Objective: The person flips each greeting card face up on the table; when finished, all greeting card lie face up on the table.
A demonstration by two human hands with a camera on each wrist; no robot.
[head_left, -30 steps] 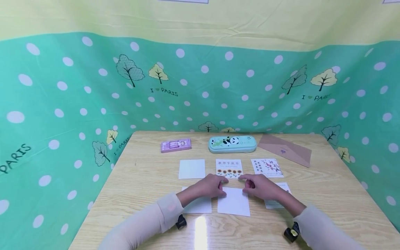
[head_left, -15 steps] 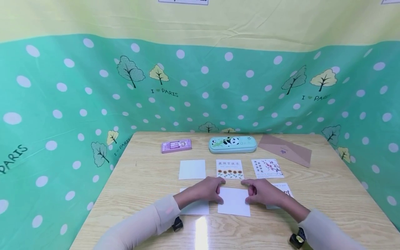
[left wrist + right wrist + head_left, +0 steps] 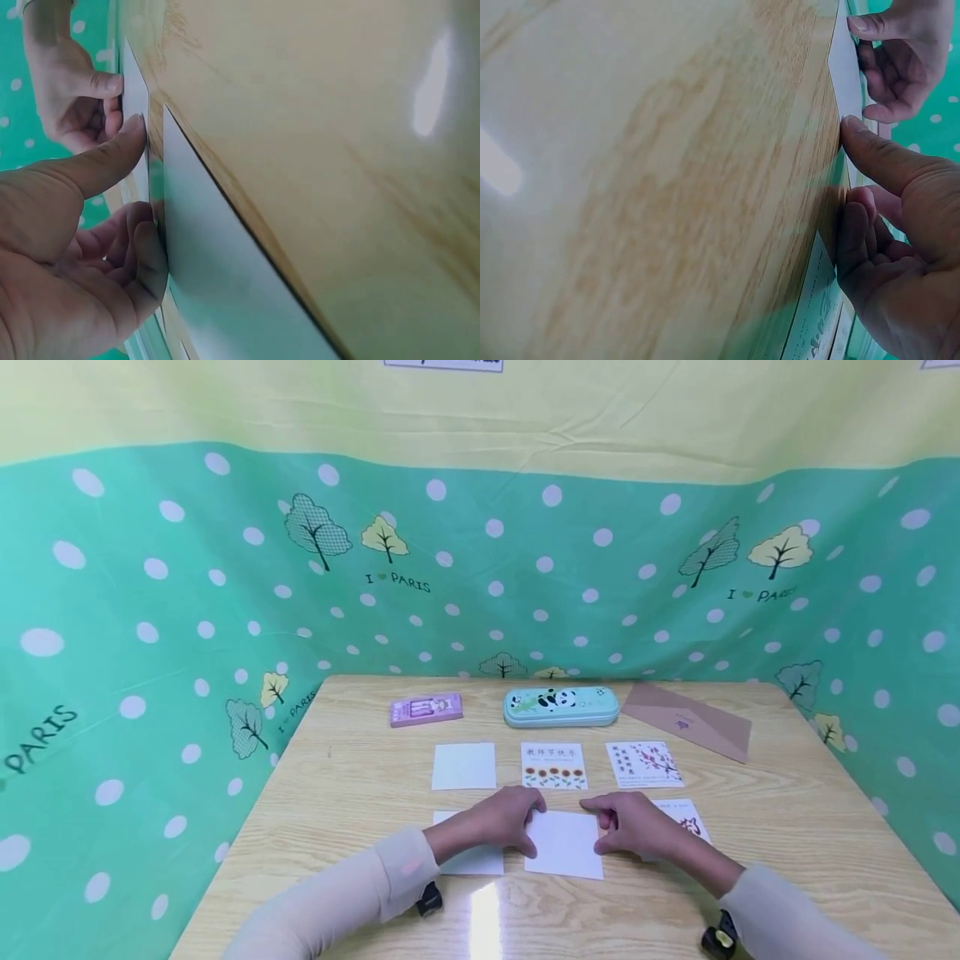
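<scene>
Hanging at the far left and spreading behind the light wood-grain table (image 3: 337, 793), a green cloth with white dots and printed trees (image 3: 150, 589) encloses the workspace. Toward the table's back left lies a flat purple rectangular box (image 3: 426, 710); nearer the person is a plain white square card (image 3: 464, 766), and below that a second plain white card (image 3: 476, 862), partly covered by the left forearm in its pale sleeve (image 3: 352, 877). The left hand (image 3: 510, 818) grips nothing closed within it: its fingers are loosely bent, its thumb tip at the left edge of a blank white square paper card (image 3: 564, 845), which lies flat at the middle of the front row, between both hands. Behind that card lies a white card printed with sunflowers (image 3: 555, 766), and farther back a mint-green rounded pencil case with pandas (image 3: 562, 707). The right hand (image 3: 630, 822) is likewise unclenched, thumb at the blank card's right edge, forefinger extended near its top right corner. Farther right are a white card with red blossoms (image 3: 646, 765), a white card with dark red lettering (image 3: 686, 817) partly hidden by the right hand, and a brown paper envelope (image 3: 690, 720) lying slanted.
</scene>
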